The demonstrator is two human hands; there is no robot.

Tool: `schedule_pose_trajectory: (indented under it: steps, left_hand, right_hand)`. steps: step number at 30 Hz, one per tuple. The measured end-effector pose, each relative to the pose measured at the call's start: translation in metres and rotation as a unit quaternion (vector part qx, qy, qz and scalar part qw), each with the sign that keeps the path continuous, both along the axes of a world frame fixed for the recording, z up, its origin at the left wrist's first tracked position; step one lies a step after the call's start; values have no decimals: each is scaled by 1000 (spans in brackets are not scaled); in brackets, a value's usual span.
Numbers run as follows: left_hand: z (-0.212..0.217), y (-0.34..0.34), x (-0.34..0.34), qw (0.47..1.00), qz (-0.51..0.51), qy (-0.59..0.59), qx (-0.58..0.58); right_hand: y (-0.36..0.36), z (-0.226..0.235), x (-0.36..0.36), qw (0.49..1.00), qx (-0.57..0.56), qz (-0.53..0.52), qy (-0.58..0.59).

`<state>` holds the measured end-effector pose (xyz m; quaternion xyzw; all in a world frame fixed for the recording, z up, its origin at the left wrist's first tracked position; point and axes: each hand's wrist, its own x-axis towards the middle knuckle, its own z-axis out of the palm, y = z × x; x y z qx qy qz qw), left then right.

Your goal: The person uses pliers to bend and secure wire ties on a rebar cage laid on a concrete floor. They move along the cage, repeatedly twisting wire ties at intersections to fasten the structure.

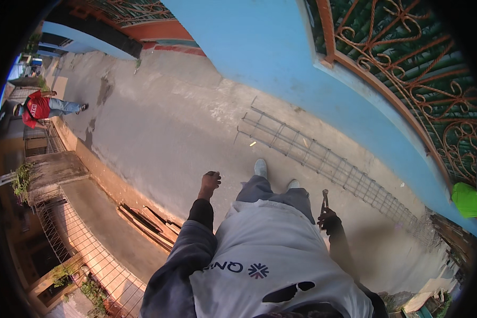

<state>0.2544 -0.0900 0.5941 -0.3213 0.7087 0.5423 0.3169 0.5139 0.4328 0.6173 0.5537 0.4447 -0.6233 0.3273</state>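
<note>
My left hand [211, 182] hangs in front of my body on the left, its fingers curled inward. Whether anything lies inside it is hidden. On the right, my right hand [330, 220] is closed round a slim dark metal tool that looks like pincers [325, 198], with its head sticking up past my fingers. Beyond that hand, a long cage of tied steel bars [323, 159] lies on the concrete ground [159, 111]. My shoes [260, 168] stand just short of the cage's near side.
A blue wall [281, 63] with an ornate metal grille [403, 58] borders the right. Left are a low ledge [111, 201], wooden planks [149, 225] and a wire-mesh fence [85, 249]. Another person in a red shirt [38, 107] is at the far left. A green object [465, 200] hangs far right.
</note>
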Motion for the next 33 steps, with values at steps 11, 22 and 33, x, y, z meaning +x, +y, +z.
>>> schedule_pose_trajectory:
  steps: [11,22,33]
  left_hand:
    - [-13,5,-26,999,-33,-3,-17]
    - [8,51,-21,999,-33,-19,-28]
    - [7,77,-1,999,27,1,-23]
  right_hand:
    - [-42,8,39,982,123,141,-14]
    - [8,-27,5,995,64,61,46]
    - [63,-34,-62,999,6,-35,7]
